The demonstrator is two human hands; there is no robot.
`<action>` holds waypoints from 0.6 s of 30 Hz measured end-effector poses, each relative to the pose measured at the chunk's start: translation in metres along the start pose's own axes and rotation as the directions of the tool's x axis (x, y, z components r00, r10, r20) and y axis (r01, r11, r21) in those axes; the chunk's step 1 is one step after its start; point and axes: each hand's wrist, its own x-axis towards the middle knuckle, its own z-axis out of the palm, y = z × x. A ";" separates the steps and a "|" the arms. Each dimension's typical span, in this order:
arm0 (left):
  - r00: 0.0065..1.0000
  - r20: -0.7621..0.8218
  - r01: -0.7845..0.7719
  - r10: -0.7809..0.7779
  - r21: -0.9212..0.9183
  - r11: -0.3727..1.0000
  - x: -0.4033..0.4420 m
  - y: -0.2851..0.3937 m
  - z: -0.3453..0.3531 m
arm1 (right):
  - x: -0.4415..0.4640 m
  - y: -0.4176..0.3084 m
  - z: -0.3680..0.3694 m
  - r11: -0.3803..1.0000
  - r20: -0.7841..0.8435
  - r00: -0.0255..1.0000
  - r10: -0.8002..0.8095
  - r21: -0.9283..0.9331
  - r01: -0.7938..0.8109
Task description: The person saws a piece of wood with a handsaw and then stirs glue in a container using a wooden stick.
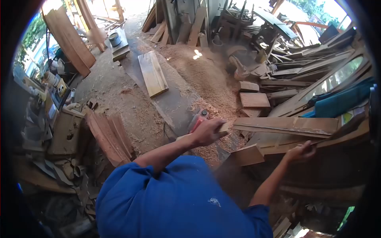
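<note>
My left hand is closed on a narrow, light wooden piece, which shows at both sides of the hand. Just beyond it, a red power tool with a dark round knob rests among wood shavings. My right hand is out to the right, its fingers curled beside the edge of the bench; what they hold, if anything, is too small to tell. A long brown plank lies above the right hand, and a short wooden block sits between the two hands.
A pale board lies ahead on the shaving-covered surface. A round tin stands on wood farther off. Reddish boards lean at the left. Stacked blocks, a teal cloth and piled timber are at the right.
</note>
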 end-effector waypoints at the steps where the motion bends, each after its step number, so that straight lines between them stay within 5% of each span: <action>1: 0.999 0.033 -0.030 0.032 -0.055 0.998 0.015 0.024 0.000 | -0.048 -0.009 0.002 0.995 0.087 0.996 0.009 0.095 -0.018; 5: 0.977 -0.128 -0.180 0.173 -0.046 0.983 0.053 0.065 0.006 | -0.190 -0.062 0.008 0.898 0.445 0.878 0.176 0.293 -0.329; 7: 0.966 -0.175 -0.201 0.192 -0.036 0.979 0.056 0.064 -0.001 | -0.222 -0.105 0.007 0.879 0.620 0.754 0.215 0.214 -0.427; 10: 0.992 -0.125 -0.030 0.031 0.009 1.000 0.055 0.040 -0.008 | -0.271 -0.128 0.012 0.758 0.744 0.665 0.068 0.395 -0.519; 14: 0.965 -0.173 0.179 -0.198 -0.118 0.977 0.038 0.014 -0.052 | -0.316 -0.149 0.010 0.806 0.810 0.586 0.020 0.333 -0.489; 16: 0.952 -0.196 0.201 -0.236 -0.180 0.963 0.035 -0.003 -0.084 | -0.339 -0.135 0.017 0.831 0.955 0.297 -0.019 0.180 -0.526; 17: 0.943 -0.209 0.216 -0.260 -0.211 0.953 0.032 -0.012 -0.104 | -0.340 -0.138 0.034 0.832 0.960 0.280 -0.023 0.173 -0.526; 18: 0.931 -0.125 0.315 -0.342 -0.196 0.929 0.034 -0.025 -0.131 | -0.338 -0.141 0.051 0.918 0.937 0.322 -0.138 0.243 -0.313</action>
